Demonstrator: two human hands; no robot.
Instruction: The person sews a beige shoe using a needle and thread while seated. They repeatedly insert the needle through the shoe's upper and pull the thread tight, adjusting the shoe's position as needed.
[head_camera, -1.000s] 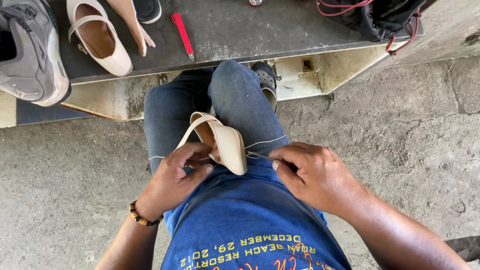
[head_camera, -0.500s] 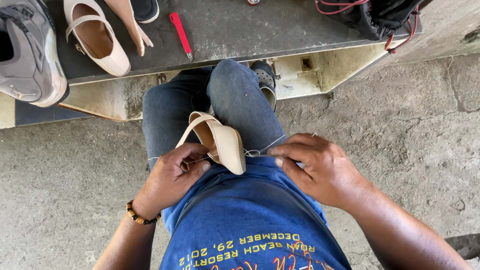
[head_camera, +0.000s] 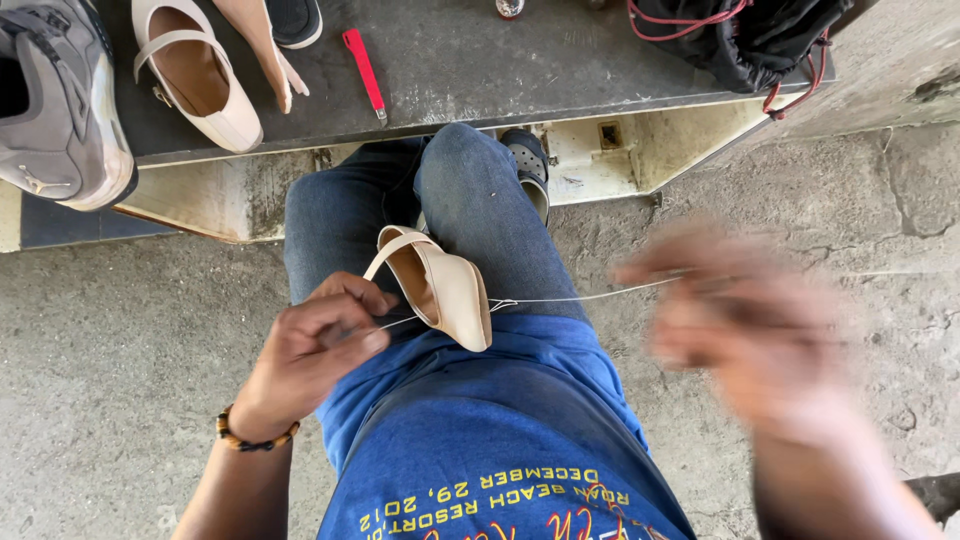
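Observation:
A beige strapped shoe rests on my lap, over my blue jeans. My left hand grips the shoe at its inner side and pinches a thin white thread there. The thread runs taut from the shoe out to the right. My right hand is blurred with motion, out to the right of the shoe, fingers closed on the far end of that thread.
A dark low platform lies ahead with a matching beige shoe, a grey sneaker, a red-handled tool and a black bag with red cord. Concrete floor surrounds me.
My right hand has swung out to the right, away from the shoe, drawing the thread out long and taut. The left hand stays at the shoe.

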